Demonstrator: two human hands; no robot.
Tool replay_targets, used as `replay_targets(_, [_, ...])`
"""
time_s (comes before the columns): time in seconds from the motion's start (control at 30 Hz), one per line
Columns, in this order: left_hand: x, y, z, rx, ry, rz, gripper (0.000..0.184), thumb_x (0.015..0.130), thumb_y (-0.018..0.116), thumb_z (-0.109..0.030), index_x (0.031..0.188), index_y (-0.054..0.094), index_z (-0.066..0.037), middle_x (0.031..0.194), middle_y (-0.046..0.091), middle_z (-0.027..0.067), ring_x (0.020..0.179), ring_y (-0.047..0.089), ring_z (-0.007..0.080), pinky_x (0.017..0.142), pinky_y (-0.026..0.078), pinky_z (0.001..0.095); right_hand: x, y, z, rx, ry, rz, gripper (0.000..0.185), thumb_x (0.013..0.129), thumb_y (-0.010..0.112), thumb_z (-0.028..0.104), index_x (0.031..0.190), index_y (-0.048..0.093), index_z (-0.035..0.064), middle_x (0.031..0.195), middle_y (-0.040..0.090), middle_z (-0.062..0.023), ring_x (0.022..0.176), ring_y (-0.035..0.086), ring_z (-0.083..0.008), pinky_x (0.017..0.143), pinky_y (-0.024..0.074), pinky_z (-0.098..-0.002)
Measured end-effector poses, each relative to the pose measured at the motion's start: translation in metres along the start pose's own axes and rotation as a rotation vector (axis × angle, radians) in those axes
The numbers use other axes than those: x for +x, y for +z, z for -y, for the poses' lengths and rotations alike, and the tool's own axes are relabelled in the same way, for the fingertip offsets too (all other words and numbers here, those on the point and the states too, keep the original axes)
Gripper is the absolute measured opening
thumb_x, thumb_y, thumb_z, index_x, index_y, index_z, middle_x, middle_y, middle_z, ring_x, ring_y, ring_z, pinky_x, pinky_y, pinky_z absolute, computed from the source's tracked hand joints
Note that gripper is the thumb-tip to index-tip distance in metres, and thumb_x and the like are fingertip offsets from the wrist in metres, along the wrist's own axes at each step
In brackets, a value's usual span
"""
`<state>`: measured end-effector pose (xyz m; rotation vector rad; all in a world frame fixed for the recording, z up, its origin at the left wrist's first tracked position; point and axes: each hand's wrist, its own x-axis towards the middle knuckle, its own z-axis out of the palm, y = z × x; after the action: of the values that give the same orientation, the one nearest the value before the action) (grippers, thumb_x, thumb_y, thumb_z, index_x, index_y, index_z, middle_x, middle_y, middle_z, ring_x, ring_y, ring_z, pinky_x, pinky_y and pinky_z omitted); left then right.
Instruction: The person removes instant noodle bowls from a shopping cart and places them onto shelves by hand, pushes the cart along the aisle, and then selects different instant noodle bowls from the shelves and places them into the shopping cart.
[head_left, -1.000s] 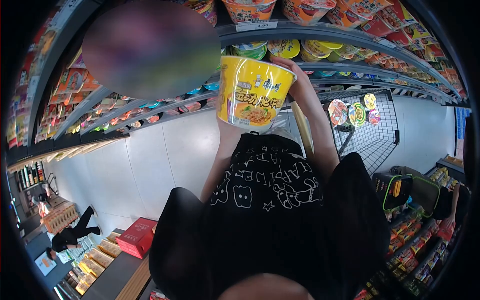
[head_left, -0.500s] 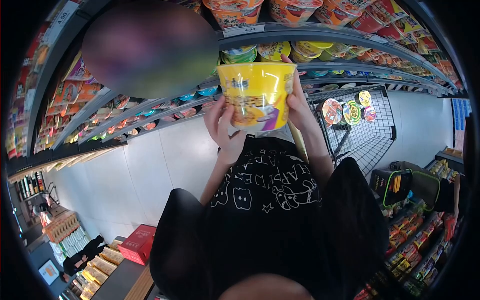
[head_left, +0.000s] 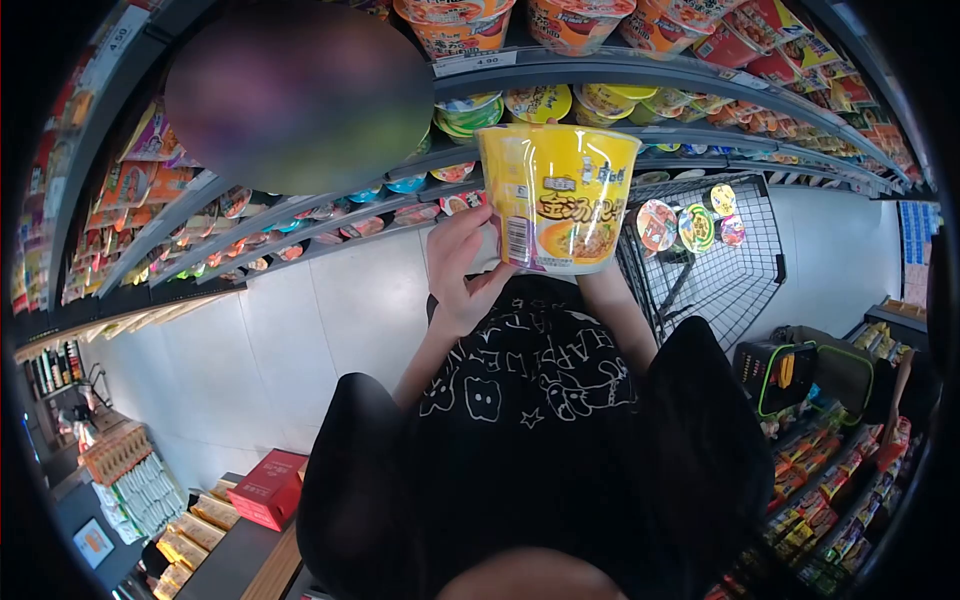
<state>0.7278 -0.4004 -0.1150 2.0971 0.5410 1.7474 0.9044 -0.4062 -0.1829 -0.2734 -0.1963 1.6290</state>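
A yellow instant noodle cup (head_left: 565, 200) is held up in front of my chest, its barcode and printed label facing me. My left hand (head_left: 462, 262) grips the cup's lower left side, fingers against its wall. Behind the cup, my right hand (head_left: 603, 285) supports it from the right; its fingers are mostly hidden, with only the wrist and forearm showing below. Just beyond the cup, more noodle cups (head_left: 540, 103) with yellow and green lids line a shelf.
A black wire shopping cart (head_left: 735, 285) with several round-lidded cups (head_left: 698, 228) stands at the right. Shelves (head_left: 600, 70) of packaged noodles cross the top. A red box (head_left: 268, 488) lies lower left. Another person's arm (head_left: 897, 395) shows at the far right, near a green-trimmed basket (head_left: 775, 380).
The cup has moved slightly right and turned, bringing the barcode side into view. My right hand's fingers, visible on the cup's side before, are now mostly behind it.
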Motion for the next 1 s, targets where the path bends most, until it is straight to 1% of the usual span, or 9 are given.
replay_targets(0.2, [0.009, 0.006, -0.010, 0.028, -0.052, 0.036, 0.059, 0.053, 0.073, -0.003, 0.105, 0.046, -0.004, 0.103, 0.053, 0.0147, 0.090, 0.053, 0.0281, 0.074, 0.043, 0.0338, 0.011, 0.039, -0.006, 0.145, -0.083, 0.206, 0.048, 0.086, 0.037, 0.037, 0.130, 0.023, 0.0230, 0.129, 0.025, -0.0175, 0.117, 0.031, -0.0308, 0.091, 0.0358, -0.0440])
replay_targets(0.43, [0.014, 0.009, -0.016, 0.080, -0.055, 0.093, 0.050, 0.051, 0.073, -0.004, 0.098, 0.055, -0.005, 0.103, 0.053, 0.0112, 0.090, 0.053, 0.0265, 0.073, 0.043, 0.0325, 0.010, 0.037, -0.001, 0.152, -0.067, 0.129, 0.044, 0.086, 0.035, 0.039, 0.127, 0.028, 0.0216, 0.131, 0.022, -0.0176, 0.119, 0.029, -0.0307, 0.093, 0.0346, -0.0440])
replay_targets(0.5, [0.014, 0.011, -0.017, 0.081, -0.058, 0.094, 0.050, 0.050, 0.072, -0.002, 0.098, 0.055, -0.005, 0.102, 0.053, 0.0112, 0.089, 0.053, 0.0265, 0.073, 0.043, 0.0327, 0.006, 0.043, -0.001, 0.187, -0.096, 0.181, 0.087, 0.065, 0.059, 0.053, 0.132, 0.018, 0.0154, 0.128, 0.029, -0.0190, 0.117, 0.032, -0.0336, 0.095, 0.0296, -0.0470])
replay_targets(0.63, [0.010, 0.011, -0.006, 0.033, -0.048, 0.168, 0.060, 0.051, 0.074, -0.010, 0.105, 0.050, -0.004, 0.108, 0.049, 0.0149, 0.097, 0.049, 0.0280, 0.080, 0.040, 0.0355, 0.001, 0.050, 0.006, 0.209, -0.110, 0.211, 0.097, 0.057, 0.066, 0.050, 0.132, 0.016, 0.0144, 0.129, 0.027, -0.0196, 0.117, 0.032, -0.0326, 0.095, 0.0294, -0.0467])
replay_targets(0.77, [0.018, 0.010, 0.000, -0.344, -0.330, 0.286, 0.077, 0.059, 0.071, -0.034, 0.120, 0.036, -0.003, 0.120, 0.038, 0.0187, 0.110, 0.039, 0.0291, 0.090, 0.031, 0.0376, -0.021, 0.064, 0.038, -0.144, -0.261, 0.115, 0.102, 0.052, 0.071, 0.039, 0.132, 0.014, 0.0130, 0.133, 0.020, -0.0177, 0.120, 0.028, -0.0316, 0.098, 0.0265, -0.0419])
replay_targets(0.83, [0.021, 0.020, -0.008, -0.774, -0.734, 0.170, 0.093, 0.064, 0.058, -0.057, 0.129, 0.019, -0.002, 0.128, 0.026, 0.0203, 0.118, 0.029, 0.0286, 0.096, 0.021, 0.0372, -0.032, 0.065, 0.049, -0.643, -0.441, 0.067, 0.102, 0.055, 0.075, 0.028, 0.132, 0.009, 0.0154, 0.133, 0.018, -0.0184, 0.118, 0.031, -0.0316, 0.096, 0.0299, -0.0422])
replay_targets(0.87, [0.025, 0.020, -0.004, -0.801, -0.688, 0.283, 0.091, 0.069, 0.046, -0.063, 0.131, 0.014, -0.003, 0.131, 0.023, 0.0163, 0.121, 0.026, 0.0257, 0.098, 0.019, 0.0374, -0.042, 0.080, 0.052, -0.785, -0.430, 0.109, 0.111, 0.051, 0.078, 0.021, 0.131, 0.002, 0.0151, 0.136, 0.010, -0.0182, 0.121, 0.024, -0.0309, 0.097, 0.0270, -0.0416])
replay_targets(0.9, [0.015, 0.022, -0.003, -0.806, -0.690, 0.287, 0.091, 0.069, 0.046, -0.063, 0.131, 0.014, -0.003, 0.131, 0.023, 0.0163, 0.121, 0.026, 0.0257, 0.098, 0.019, 0.0374, -0.050, 0.081, 0.050, -0.787, -0.433, 0.104, 0.111, 0.051, 0.078, 0.021, 0.131, 0.002, 0.0151, 0.136, 0.010, -0.0182, 0.121, 0.024, -0.0309, 0.097, 0.0270, -0.0416])
replay_targets(1.0, [-0.015, 0.026, 0.001, -0.896, -1.131, 0.178, 0.086, 0.071, 0.029, -0.070, 0.128, 0.023, -0.007, 0.128, 0.033, 0.0078, 0.116, 0.035, 0.0215, 0.095, 0.028, 0.0385, -0.076, 0.088, 0.047, -1.553, -0.573, 0.112, 0.116, 0.052, 0.077, 0.032, 0.130, -0.006, 0.0079, 0.136, -0.003, -0.0213, 0.126, 0.005, -0.0318, 0.101, 0.0140, -0.0413])
